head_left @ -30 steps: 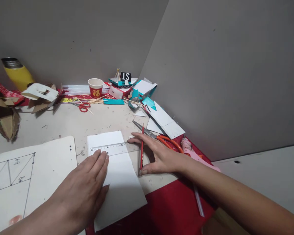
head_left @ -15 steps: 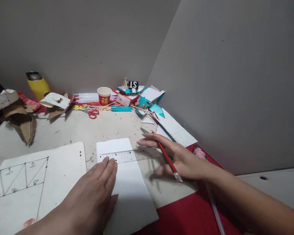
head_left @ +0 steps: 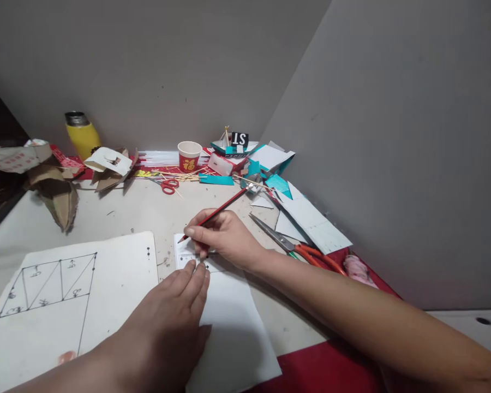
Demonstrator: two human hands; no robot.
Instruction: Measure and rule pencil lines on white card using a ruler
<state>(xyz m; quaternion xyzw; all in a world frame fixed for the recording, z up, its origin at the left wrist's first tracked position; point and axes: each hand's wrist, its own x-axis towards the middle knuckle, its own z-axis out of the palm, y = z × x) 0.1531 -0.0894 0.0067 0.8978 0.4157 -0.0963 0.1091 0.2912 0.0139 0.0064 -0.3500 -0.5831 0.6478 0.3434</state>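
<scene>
My left hand (head_left: 169, 314) lies flat, fingers stretched out, pressing a clear ruler (head_left: 183, 258) onto a white sheet of paper (head_left: 235, 327). The ruler runs across the sheet near its far end, partly hidden by my hands. Between the thumb and fingers of my right hand (head_left: 229, 237) is a red and black pencil (head_left: 229, 203). Its tip points down and left at the sheet's far left corner, just beyond the ruler; I cannot tell whether it touches. To the left lies a larger sheet with a ruled line drawing (head_left: 120, 311), triangles and handwritten marks on it.
Orange-handled scissors (head_left: 288, 241) lie right of my right hand. Along the back are small red scissors (head_left: 169, 186), a red paper cup (head_left: 189, 158), thin wooden sticks, a yellow bottle (head_left: 82, 137), cardboard pieces (head_left: 57, 196) and white-teal scraps (head_left: 313, 215). Grey walls (head_left: 393, 136) rise behind and right.
My right hand has moved left to the sheet's far end, and the pencil has turned from loosely held to a writing grip. The left hand stays on the ruler. The view has shifted slightly.
</scene>
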